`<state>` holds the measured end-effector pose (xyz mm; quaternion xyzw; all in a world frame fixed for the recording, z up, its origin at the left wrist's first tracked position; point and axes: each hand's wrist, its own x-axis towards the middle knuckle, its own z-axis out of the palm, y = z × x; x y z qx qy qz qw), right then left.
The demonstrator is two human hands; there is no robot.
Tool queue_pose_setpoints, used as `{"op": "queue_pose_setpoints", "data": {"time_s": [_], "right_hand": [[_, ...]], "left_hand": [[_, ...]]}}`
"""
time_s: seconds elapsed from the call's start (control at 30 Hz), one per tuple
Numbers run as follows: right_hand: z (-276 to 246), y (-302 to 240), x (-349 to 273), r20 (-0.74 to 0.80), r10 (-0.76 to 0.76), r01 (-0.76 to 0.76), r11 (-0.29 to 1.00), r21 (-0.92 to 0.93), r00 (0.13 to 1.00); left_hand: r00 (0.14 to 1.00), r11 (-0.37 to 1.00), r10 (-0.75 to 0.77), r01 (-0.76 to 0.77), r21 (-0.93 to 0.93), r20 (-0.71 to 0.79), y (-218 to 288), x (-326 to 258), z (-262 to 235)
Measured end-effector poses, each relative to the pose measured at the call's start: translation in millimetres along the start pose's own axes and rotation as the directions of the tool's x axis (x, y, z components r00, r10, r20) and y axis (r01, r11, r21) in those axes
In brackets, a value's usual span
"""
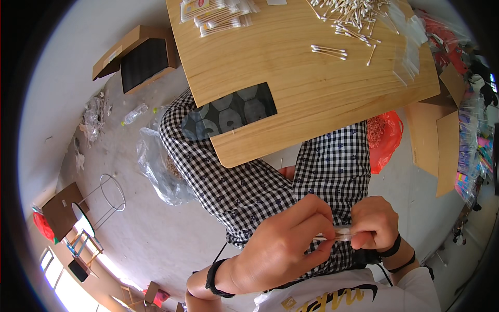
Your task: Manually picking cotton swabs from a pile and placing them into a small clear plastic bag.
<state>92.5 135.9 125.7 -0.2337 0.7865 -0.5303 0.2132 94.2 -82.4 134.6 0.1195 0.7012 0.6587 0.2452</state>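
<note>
Above my lap, both hands hold a small clear plastic packet of cotton swabs (342, 233). My left hand (291, 239) pinches one end between thumb and fingers, with thin swab sticks showing at the fingertips. Curled fingers and thumb of my right hand (375, 222) grip the other end. Part of the packet is hidden by the fingers. Beyond, on the wooden table (312, 99), lies a heap of loose cotton swabs (358, 11). A small row of swabs (328, 51) and a single swab (371, 55) lie nearer. Filled swab packets (214, 16) are stacked at the far left.
Clear plastic bags (409, 60) lie at the table's right edge. A dark patterned rectangle (236, 110) sits at its near left. An open cardboard box (434, 138) and a red bag (385, 143) stand right. Leftward are a clear bag (163, 169), bottle (135, 114) and box (148, 60).
</note>
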Motion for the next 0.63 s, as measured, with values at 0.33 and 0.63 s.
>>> {"op": "queue_pose_setpoints", "data": {"time_s": [0.33,0.63], "right_hand": [[3.0,-1.4,-0.5,-0.046,0.004,-0.002,1.0,0.031,0.999],[6.5,-1.1,-5.0,-0.127,0.042,-0.033,0.997,0.068,0.991]], "left_hand": [[0.999,0.999,-0.009,0.008,-0.037,-0.033,-3.2,-2.9,0.3],[0.998,0.99,0.053,-0.051,-0.13,0.016,-10.8,-0.6,-0.8]]}}
